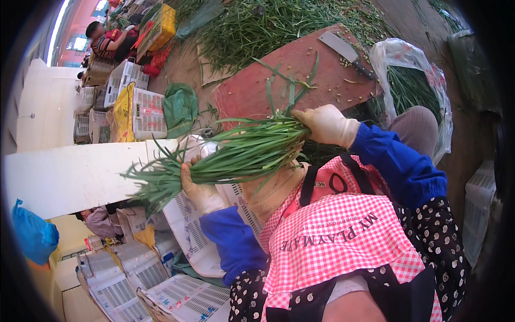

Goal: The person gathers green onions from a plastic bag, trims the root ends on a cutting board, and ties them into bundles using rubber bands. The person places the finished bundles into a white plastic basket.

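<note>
A thick bunch of long green leaves, apparently Chinese chives [245, 155], lies across both hands above my lap. My left hand [203, 193], in a pale, soiled glove, grips it near the leafy tips, which fan out to the left. At the paler stem end, my right hand [328, 124] pinches the bunch between thumb and fingers, in a similar glove. Beyond the hands is a worn red board [261, 88] strewn with cut stem bits and a few loose leaves. On its far right rests a cleaver [340, 46] with a dark riveted handle.
A large heap of green leaves [249, 32] lies behind the board. To the right stands a clear plastic bag [402, 52] of greens. White plastic crates [151, 112] sit at left, near a white pillar [80, 175]. Another person [110, 44] sits at the upper left.
</note>
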Action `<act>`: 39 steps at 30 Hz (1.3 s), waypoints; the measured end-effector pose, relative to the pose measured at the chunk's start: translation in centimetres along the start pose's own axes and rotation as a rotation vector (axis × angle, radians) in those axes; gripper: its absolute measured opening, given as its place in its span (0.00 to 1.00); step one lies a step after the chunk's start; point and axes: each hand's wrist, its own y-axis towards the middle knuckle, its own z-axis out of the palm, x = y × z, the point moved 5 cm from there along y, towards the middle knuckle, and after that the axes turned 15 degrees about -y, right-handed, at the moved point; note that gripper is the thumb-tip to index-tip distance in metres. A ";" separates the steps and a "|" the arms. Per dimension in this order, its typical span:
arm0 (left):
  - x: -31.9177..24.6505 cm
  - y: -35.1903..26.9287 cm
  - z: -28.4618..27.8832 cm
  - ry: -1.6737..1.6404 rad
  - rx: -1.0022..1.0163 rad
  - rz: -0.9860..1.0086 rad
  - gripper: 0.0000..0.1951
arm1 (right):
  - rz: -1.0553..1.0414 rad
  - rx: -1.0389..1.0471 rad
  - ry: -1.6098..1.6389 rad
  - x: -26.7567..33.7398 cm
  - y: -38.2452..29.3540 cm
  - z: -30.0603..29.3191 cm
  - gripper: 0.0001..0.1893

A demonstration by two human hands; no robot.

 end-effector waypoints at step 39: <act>-1.9 0.6 5.0 -0.242 0.492 -0.093 0.24 | -0.388 0.194 0.457 5.3 5.0 2.6 0.38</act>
